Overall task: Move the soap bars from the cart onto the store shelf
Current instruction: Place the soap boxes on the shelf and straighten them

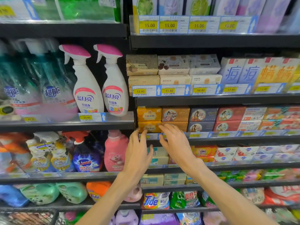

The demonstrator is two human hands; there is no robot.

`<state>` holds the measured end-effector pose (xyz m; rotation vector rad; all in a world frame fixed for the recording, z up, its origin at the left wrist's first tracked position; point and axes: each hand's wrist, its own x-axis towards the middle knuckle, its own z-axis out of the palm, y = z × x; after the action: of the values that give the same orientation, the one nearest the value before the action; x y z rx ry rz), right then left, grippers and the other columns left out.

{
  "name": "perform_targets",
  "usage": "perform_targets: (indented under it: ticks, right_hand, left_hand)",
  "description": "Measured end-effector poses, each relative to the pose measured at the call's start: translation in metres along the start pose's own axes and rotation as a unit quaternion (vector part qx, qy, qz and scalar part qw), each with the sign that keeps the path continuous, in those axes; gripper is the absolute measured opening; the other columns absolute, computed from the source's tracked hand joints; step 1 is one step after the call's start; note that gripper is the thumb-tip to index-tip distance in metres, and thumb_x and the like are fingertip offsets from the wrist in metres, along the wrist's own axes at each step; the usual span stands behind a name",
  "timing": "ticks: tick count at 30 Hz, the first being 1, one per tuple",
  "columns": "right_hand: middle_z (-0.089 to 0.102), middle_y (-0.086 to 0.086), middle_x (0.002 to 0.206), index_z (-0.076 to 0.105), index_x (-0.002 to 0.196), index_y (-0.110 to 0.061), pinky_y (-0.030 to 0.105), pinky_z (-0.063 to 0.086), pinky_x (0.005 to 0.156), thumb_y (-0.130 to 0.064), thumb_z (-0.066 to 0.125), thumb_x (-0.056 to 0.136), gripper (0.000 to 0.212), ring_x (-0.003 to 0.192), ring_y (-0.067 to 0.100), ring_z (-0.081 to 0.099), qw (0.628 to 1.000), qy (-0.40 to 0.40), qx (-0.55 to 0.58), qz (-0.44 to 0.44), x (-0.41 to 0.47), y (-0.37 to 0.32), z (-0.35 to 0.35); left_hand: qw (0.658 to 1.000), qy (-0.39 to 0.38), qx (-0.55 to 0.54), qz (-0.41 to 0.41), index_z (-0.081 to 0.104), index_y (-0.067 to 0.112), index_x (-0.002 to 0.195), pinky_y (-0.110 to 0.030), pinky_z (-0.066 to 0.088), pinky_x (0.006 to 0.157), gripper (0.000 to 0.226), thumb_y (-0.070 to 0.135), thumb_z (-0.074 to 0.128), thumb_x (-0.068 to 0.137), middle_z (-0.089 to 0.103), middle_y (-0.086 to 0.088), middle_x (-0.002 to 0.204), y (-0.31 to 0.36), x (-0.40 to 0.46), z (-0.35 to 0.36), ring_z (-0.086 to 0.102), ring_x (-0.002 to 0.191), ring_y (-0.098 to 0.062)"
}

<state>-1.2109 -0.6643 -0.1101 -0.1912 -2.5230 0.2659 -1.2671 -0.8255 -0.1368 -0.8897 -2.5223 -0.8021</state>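
Observation:
Two yellow soap bars sit stacked at the left end of the middle soap shelf. Beside them is a stack of two brown soap bars. My left hand is raised in front of the lower yellow bar, fingers spread, its fingertips at the shelf's front rail. My right hand is open just to the right, fingertips at the lower brown bar. Neither hand holds anything. The cart shows only as a wire corner at the bottom left.
Blue and red soap boxes fill the same shelf to the right. White spray bottles with pink tops stand on the left bay. A pink bottle is just left of my left hand. More soaps and detergent bags fill the shelves below.

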Motion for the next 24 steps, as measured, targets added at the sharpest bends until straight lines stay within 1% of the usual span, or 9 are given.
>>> perform_targets:
  ticks: [2,3,5,7,8,12,16,21,24]
  right_hand:
    - [0.06,0.0,0.135,0.058,0.135,-0.018,0.04,0.049,0.102,-0.024,0.06,0.095,0.04,0.126,0.019,0.053,1.0,0.016,-0.008,-0.012,0.004,-0.002,-0.001]
    - [0.061,0.001,0.133,0.059,0.133,-0.017,0.04,0.049,0.101,-0.023,0.06,0.095,0.038,0.124,0.02,0.053,0.999,0.033,-0.011,-0.016,0.007,-0.003,-0.002]
    - [0.063,0.001,0.129,0.062,0.129,-0.015,0.037,0.049,0.1,-0.02,0.061,0.095,0.034,0.122,0.02,0.054,0.997,0.073,-0.02,-0.028,0.015,-0.006,-0.007]
    - [0.063,0.002,0.127,0.062,0.127,-0.013,0.035,0.046,0.101,-0.02,0.061,0.095,0.032,0.122,0.019,0.052,0.993,0.103,-0.034,-0.043,0.024,-0.009,-0.013]
    - [0.062,0.003,0.125,0.062,0.126,-0.013,0.034,0.045,0.102,-0.02,0.061,0.095,0.032,0.121,0.02,0.052,0.992,0.113,-0.042,-0.049,0.029,-0.01,-0.016]
    - [0.062,0.008,0.123,0.063,0.118,-0.012,0.042,0.041,0.108,-0.026,0.06,0.093,0.028,0.121,0.026,0.053,0.991,0.096,-0.09,-0.021,0.046,-0.013,-0.021]
    - [0.057,0.013,0.136,0.063,0.124,-0.01,0.053,0.025,0.118,-0.039,0.055,0.097,0.041,0.135,0.034,0.044,0.99,0.042,-0.135,0.032,0.058,-0.013,-0.015]
    - [0.057,0.009,0.137,0.059,0.129,-0.018,0.054,0.013,0.119,-0.051,0.041,0.1,0.048,0.134,0.033,0.043,0.986,0.007,-0.151,0.07,0.067,-0.011,-0.005]
    - [0.059,0.01,0.132,0.06,0.127,-0.018,0.055,0.015,0.119,-0.05,0.043,0.1,0.045,0.129,0.033,0.048,0.985,0.006,-0.152,0.076,0.071,-0.008,-0.002]
  left_hand:
    - [0.999,0.009,0.011,0.036,0.039,0.018,0.146,-0.028,0.056,0.092,0.057,0.021,0.061,0.094,0.038,-0.001,0.148,0.004,-0.005,-0.006,0.039,0.138,-0.016]
    - [0.998,0.019,0.016,0.054,0.042,0.016,0.146,-0.029,0.056,0.093,0.055,0.016,0.061,0.094,0.042,-0.001,0.146,0.004,-0.004,-0.009,0.04,0.138,-0.016]
    - [0.993,0.054,0.042,0.094,0.048,0.01,0.143,-0.03,0.048,0.107,0.053,0.006,0.061,0.091,0.048,-0.004,0.145,0.003,0.006,-0.016,0.038,0.141,-0.019]
    - [0.985,0.078,0.088,0.126,0.049,0.006,0.142,-0.031,0.032,0.12,0.051,0.004,0.058,0.092,0.048,-0.007,0.147,0.001,0.021,-0.024,0.031,0.147,-0.023]
    - [0.98,0.083,0.108,0.144,0.048,0.005,0.143,-0.033,0.029,0.122,0.05,0.006,0.055,0.094,0.047,-0.008,0.149,0.0,0.029,-0.029,0.029,0.148,-0.024]
    - [0.968,0.119,0.144,0.17,0.055,0.009,0.135,-0.042,0.033,0.117,0.042,0.008,0.052,0.092,0.056,-0.009,0.138,0.0,0.061,-0.044,0.041,0.139,-0.029]
    - [0.959,0.132,0.201,0.148,0.06,0.008,0.127,-0.046,0.037,0.11,0.036,0.016,0.059,0.092,0.061,-0.013,0.13,-0.008,0.086,-0.042,0.047,0.131,-0.034]
    - [0.951,0.147,0.239,0.128,0.062,0.007,0.122,-0.044,0.041,0.096,0.029,0.02,0.053,0.098,0.066,-0.012,0.116,-0.011,0.096,-0.027,0.056,0.113,-0.034]
    - [0.951,0.156,0.24,0.118,0.063,0.008,0.115,-0.045,0.042,0.095,0.023,0.016,0.054,0.095,0.067,-0.012,0.112,-0.011,0.098,-0.025,0.057,0.109,-0.035]
